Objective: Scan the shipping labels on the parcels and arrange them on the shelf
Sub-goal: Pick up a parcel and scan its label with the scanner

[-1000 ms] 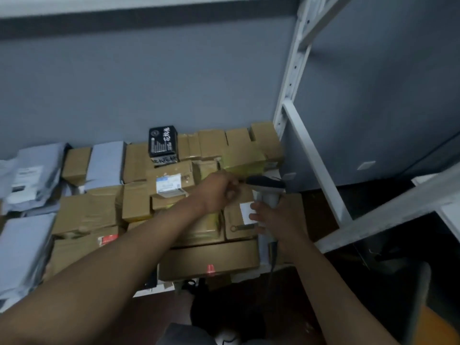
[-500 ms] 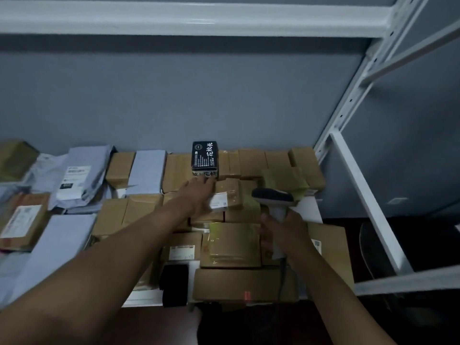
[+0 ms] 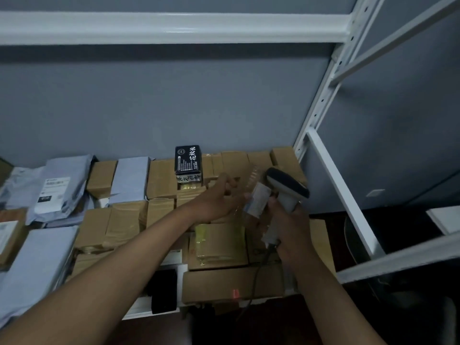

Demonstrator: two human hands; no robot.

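Brown cardboard under glossy clear tape makes up the small parcel (image 3: pixel 251 192) held above the pile; it is a small box, blurred, with a white label (image 3: pixel 258 200) on the face turned toward the scanner (image 3: pixel 286 192); the print on the label is too smeared to read. The left hand (image 3: pixel 219 200) grips the parcel from the left, fingers curled round its far edge and thumb up; the right hand (image 3: pixel 290 227) wraps round the scanner's pale grip, its dark rounded head just right of the label, a thin cable (image 3: pixel 258 270) trailing down from the handle.

Below lies the shelf (image 3: pixel 146 307), a white board packed with parcels; most are plain kraft boxes (image 3: pixel 219 242) with taped seams that shine in patches, flat-topped and square-edged, laid in rows and touching; a long low box (image 3: pixel 231 285) at the front edge bears a small red glow (image 3: pixel 235 293) on its side. A black carton (image 3: pixel 188 163) with white characters stands upright at the back against the wall. At left lie soft grey mailers (image 3: pixel 58 185), crinkled plastic, one with a white label; a flat grey pack (image 3: pixel 130 179) rests between the boxes. White metal uprights (image 3: pixel 331 78) with punched holes and a smooth white beam (image 3: pixel 174 27) frame the bay; the wall (image 3: pixel 149 103) behind is matt blue-grey.
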